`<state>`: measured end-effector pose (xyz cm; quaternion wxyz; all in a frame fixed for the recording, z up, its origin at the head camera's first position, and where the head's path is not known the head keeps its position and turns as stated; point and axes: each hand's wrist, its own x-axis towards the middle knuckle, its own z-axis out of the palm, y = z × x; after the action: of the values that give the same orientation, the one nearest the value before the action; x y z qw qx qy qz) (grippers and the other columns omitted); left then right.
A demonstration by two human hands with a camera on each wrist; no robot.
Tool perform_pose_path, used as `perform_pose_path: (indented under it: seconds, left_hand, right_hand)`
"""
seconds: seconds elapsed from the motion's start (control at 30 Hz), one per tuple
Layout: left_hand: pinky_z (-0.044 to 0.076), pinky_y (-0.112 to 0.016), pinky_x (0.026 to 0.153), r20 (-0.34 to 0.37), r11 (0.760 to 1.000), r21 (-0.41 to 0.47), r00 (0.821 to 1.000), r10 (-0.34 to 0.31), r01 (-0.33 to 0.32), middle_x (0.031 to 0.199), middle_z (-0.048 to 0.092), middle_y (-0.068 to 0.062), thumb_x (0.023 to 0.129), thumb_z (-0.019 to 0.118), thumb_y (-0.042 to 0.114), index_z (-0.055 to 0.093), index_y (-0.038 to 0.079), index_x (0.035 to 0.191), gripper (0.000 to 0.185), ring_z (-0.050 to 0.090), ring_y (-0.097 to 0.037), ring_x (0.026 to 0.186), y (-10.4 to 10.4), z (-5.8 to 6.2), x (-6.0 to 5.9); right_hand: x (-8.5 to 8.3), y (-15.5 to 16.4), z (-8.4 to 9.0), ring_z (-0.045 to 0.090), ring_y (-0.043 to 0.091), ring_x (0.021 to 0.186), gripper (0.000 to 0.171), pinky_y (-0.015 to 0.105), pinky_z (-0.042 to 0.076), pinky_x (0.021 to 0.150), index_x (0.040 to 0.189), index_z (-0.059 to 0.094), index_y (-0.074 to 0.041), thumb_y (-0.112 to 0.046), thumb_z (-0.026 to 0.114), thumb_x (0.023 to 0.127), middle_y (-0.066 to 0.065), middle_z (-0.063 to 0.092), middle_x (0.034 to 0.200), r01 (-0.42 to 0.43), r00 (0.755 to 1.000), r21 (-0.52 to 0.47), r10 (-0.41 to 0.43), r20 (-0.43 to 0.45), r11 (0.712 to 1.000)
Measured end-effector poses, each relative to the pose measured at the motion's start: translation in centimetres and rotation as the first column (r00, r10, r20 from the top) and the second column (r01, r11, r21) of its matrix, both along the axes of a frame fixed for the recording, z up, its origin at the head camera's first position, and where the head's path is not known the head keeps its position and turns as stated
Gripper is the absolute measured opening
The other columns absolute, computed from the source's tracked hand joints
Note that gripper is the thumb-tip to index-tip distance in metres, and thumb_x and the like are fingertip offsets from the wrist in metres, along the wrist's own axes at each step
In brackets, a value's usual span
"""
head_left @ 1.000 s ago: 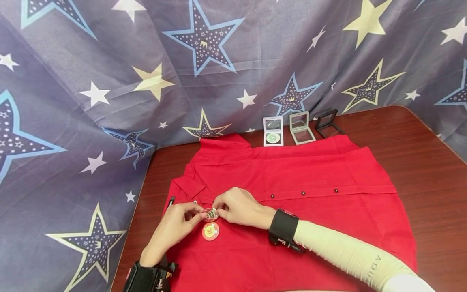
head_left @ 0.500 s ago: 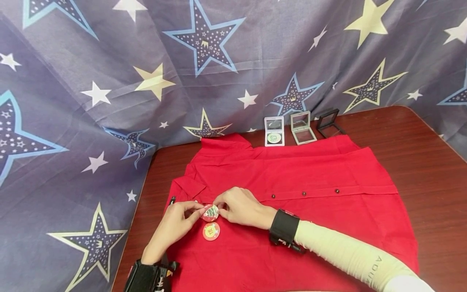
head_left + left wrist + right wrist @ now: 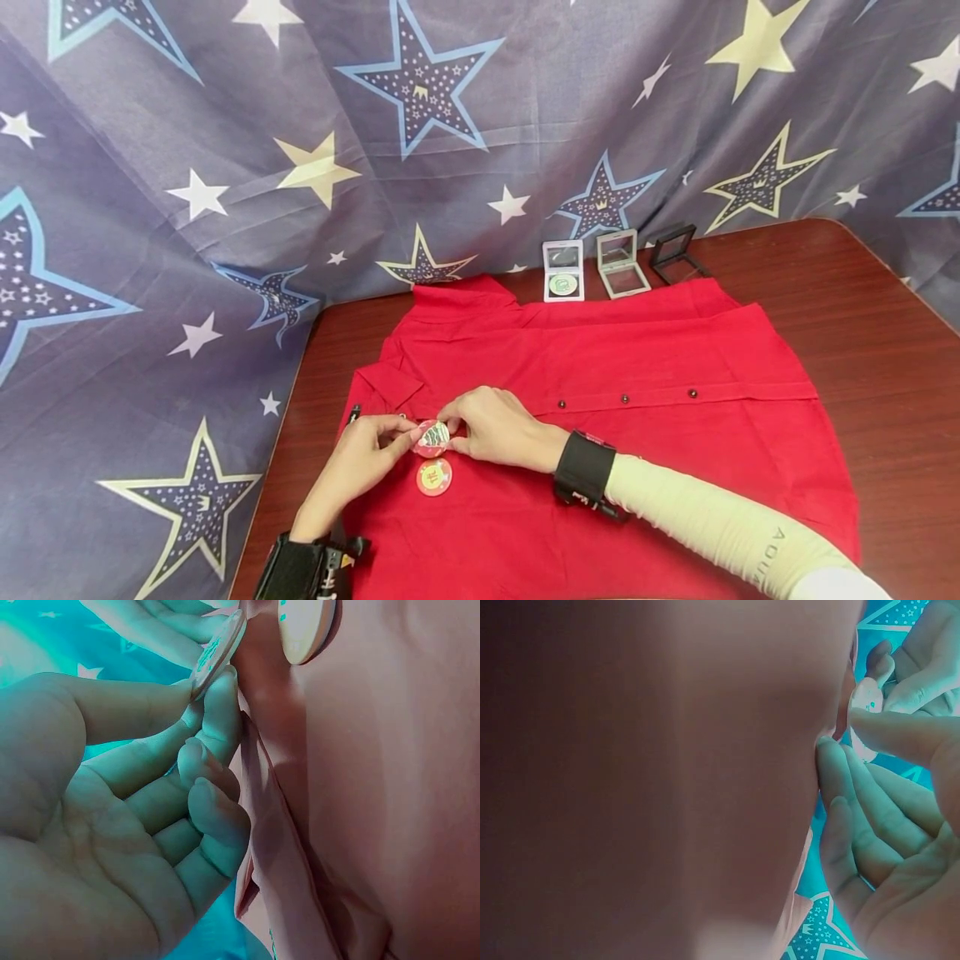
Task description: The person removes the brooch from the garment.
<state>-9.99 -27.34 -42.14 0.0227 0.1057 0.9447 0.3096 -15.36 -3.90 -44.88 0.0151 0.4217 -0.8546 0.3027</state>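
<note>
Hands, head view: left hand (image 3: 365, 457) and right hand (image 3: 495, 427) pinch opposite sides of a Christmas-tree button badge (image 3: 431, 440), each nearly closed at the fingertips. Badge is over a red button-up shirt (image 3: 637, 354) laid on the bench (image 3: 795, 271), just beside a yellow-centred badge (image 3: 434, 477). Change: a second ago its face was tipped and foreshortened; now turned up, tree print clear. Hands barely shifted. Reads as a levelling adjustment; handling looks unfinished, both hands being on it.

Left wrist view: thumb and forefinger hold the badge, seen near edge-on; remaining fingers loosely curled. Right hand is partly in frame at top.

Right wrist view: right thumb on the badge, forefinger tip against the shirt cloth, other fingers half bent. Badge back is hidden; can't tell whether it's fastened.
</note>
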Motion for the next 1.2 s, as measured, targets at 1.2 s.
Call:
perform_pose_path:
  seconds: [1.2]
  left_hand:
    - [0.044, -0.024, 0.057, 0.155, 0.994, 0.096, 0.986, -0.068, 0.053, 0.068, 0.063, 0.001, 0.095, 0.074, 0.021, 0.078, 0.017, 0.09, 0.008, 0.053, -0.005, 0.059, 0.4, 1.2, 0.8]
  right_hand:
    - [-0.1, 0.4, 0.2, 0.065, 0.002, 0.08, 0.018, 0.021, 0.051, 0.063, 0.103, 0.081, -0.021, -0.014, 0.078, 0.086, -0.017, 0.071, 0.083, -0.003, 0.999, 0.015, 0.002, 0.043, 1.0]
